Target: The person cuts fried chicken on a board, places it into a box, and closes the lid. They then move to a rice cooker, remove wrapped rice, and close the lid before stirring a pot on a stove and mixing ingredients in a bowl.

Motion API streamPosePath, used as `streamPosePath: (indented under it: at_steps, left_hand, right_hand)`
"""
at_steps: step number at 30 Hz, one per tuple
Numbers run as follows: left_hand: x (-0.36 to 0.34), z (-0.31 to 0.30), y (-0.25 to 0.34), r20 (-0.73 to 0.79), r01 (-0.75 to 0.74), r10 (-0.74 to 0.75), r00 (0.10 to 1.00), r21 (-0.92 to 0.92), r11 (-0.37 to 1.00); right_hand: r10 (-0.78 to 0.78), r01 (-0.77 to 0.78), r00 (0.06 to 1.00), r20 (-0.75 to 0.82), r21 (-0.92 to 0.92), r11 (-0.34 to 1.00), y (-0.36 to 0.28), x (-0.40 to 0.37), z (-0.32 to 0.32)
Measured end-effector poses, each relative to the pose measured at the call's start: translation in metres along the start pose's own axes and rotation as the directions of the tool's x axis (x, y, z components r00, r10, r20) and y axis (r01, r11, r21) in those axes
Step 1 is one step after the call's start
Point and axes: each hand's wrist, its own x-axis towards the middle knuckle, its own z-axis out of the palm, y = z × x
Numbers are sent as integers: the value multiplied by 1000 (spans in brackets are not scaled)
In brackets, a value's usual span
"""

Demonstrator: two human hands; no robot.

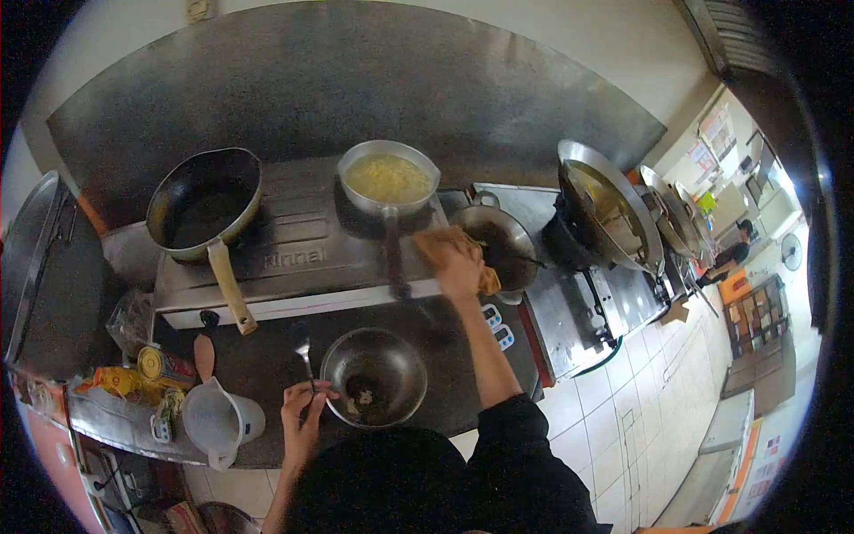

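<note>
My left hand [305, 411] is closed around the handle of a metal spoon [302, 340], its head pointing up and away from me. Right beside that hand sits a steel bowl [405, 378] with some dark and pale bits at the bottom. A brown cloth [436, 245] is gripped in my right hand [461, 271], slightly blurred, at the left edge of a small wok [516, 233]. Left of the cloth, a saucepan [356, 198] of yellowish liquid with bits in it rests on the stove [294, 227], its dark handle toward me.
A dark frying pan [191, 249] stands on the stove's left. A white pitcher [240, 418], a can [165, 367] and a wooden spatula [205, 356] lie left on the counter. Two timers [498, 327] sit by my right forearm. Large woks [614, 214] stand right; a person [734, 254] is farther off.
</note>
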Motion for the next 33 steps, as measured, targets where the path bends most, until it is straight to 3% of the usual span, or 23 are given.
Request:
streamPosePath:
  at_steps: [1,4,7,10,11,12,14,15,18,19,22,27,30,33]
  left_hand:
    - [-2,-2,-6,-18,30,-31,999,-47,998]
    - [-4,0,-18,5,77,-77,997,-115,990]
    - [8,13,-5,90,26,-20,996,-67,997]
    - [13,14,7,89,-52,55,995,-39,998]
    - [13,9,5,77,-81,84,994,-31,996]
    - [13,5,3,61,-109,110,992,-23,994]
    - [12,3,0,45,-17,29,999,-249,968]
    - [11,2,-1,50,30,-13,999,-359,933]
    - [17,7,3,74,-88,101,992,-156,984]
    - [16,6,3,66,-81,93,993,-168,982]
    - [12,3,2,38,-46,54,998,-203,978]
    - [17,7,6,100,-43,64,993,-196,980]
    - [14,2,6,64,-52,62,996,-157,986]
    - [12,3,-5,67,1,13,998,-218,976]
  right_hand:
    - [91,-94,994,-58,-50,994,-1,-4,-7]
    - [8,-14,999,-34,-165,986,-12,-1,9]
    - [-222,218,956,-194,-41,975,-59,-15,14]
    - [-242,257,964,-107,169,951,-43,-6,-5]
    - [-62,70,995,73,-112,991,-19,-6,7]
    - [-43,43,999,5,-92,995,-19,-5,7]
    - [0,-6,992,-125,-47,999,-24,-2,5]
    - [-86,82,988,-125,-36,996,-54,-7,-16]
    - [-127,124,991,-33,-86,989,-75,-44,8]
    - [-243,243,969,-47,-13,970,-64,-43,-3]
    - [39,-41,998,-48,-49,998,-37,-34,-6]
    - [-187,183,982,-27,-106,977,-72,-50,5]
    - [-93,93,996,0,-19,995,-43,-43,-17]
    - [-24,19,999,-42,-123,992,-42,-34,-9]
